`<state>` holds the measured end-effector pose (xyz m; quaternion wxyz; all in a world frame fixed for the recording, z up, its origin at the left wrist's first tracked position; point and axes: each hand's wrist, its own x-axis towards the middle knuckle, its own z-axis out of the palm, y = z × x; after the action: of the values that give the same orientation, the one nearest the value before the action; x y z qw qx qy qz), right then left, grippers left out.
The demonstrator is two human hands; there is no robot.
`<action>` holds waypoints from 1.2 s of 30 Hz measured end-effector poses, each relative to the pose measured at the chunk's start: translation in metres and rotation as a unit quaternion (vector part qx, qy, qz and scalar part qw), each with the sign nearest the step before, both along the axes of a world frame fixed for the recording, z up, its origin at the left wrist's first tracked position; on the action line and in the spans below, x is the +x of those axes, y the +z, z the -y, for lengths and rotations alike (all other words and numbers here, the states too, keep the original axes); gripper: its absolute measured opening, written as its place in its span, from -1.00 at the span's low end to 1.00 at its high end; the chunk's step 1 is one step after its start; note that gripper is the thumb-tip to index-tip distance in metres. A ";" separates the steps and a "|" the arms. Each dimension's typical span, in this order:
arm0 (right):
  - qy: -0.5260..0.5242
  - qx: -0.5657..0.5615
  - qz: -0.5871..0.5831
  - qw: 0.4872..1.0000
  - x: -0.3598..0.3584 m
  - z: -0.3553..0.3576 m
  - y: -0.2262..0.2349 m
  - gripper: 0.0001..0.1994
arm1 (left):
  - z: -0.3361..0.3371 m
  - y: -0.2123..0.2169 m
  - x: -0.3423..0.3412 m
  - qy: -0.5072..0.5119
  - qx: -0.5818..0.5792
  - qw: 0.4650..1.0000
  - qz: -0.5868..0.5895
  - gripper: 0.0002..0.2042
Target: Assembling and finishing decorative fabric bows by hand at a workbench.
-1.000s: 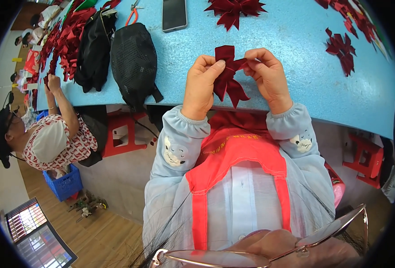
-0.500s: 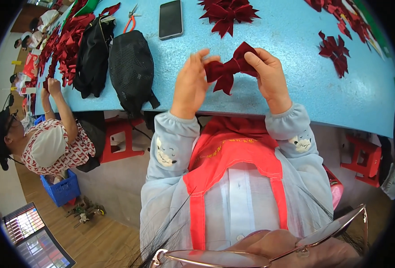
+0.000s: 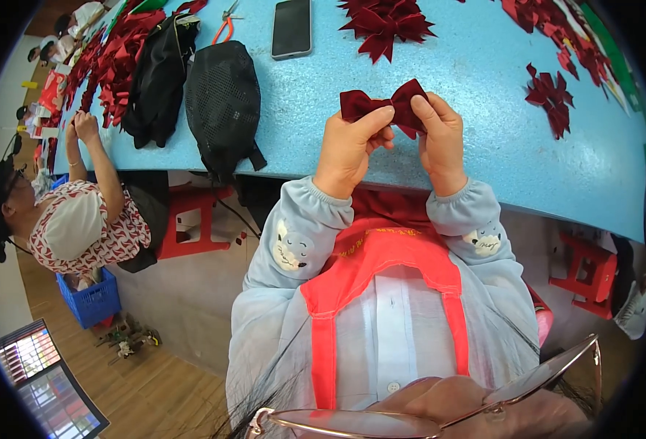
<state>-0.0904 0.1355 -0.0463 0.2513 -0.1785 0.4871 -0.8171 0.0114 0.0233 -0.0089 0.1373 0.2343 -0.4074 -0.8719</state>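
A dark red velvet bow (image 3: 361,104) is held between my two hands over the near edge of the blue table. My left hand (image 3: 352,143) is closed on the bow's left loop, its thumb pressed across the front. On the other side my right hand (image 3: 441,139) pinches the right loop between thumb and fingers. The bow's tails are mostly hidden behind my fingers. Beyond my hands lies a pile of similar red bows (image 3: 387,25). Another small group of bows (image 3: 550,100) rests farther right on the table.
Left of my hands lie a black mesh bag (image 3: 224,106), a black cloth bag (image 3: 155,84), red-handled pliers (image 3: 224,29) and a phone (image 3: 292,29). Red ribbon heaps (image 3: 122,62) line the far left. A co-worker (image 3: 81,219) sits at the left, beside a red stool (image 3: 191,219).
My left hand, apart from the bow and blurred before, has closed on its left loop. The bow has turned more level, and its tails have gone behind my fingers.
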 end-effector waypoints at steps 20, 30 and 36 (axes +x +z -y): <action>0.004 0.027 0.020 0.999 0.004 0.002 0.009 -0.81 | -0.006 -0.012 0.000 0.158 -0.192 0.968 -0.033 -0.82; -0.043 0.020 0.084 0.995 0.013 0.005 0.023 -0.84 | -0.014 -0.011 -0.006 0.158 -0.099 0.981 -0.061 -0.82; -0.051 0.037 -0.038 0.997 0.012 0.003 0.005 -0.85 | -0.017 -0.012 -0.007 0.188 -0.054 0.980 -0.048 -0.81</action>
<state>-0.0780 0.1324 -0.0411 0.1972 -0.1752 0.5349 -0.8027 0.0039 0.0407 -0.0208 0.3302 0.2571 -0.3954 -0.8177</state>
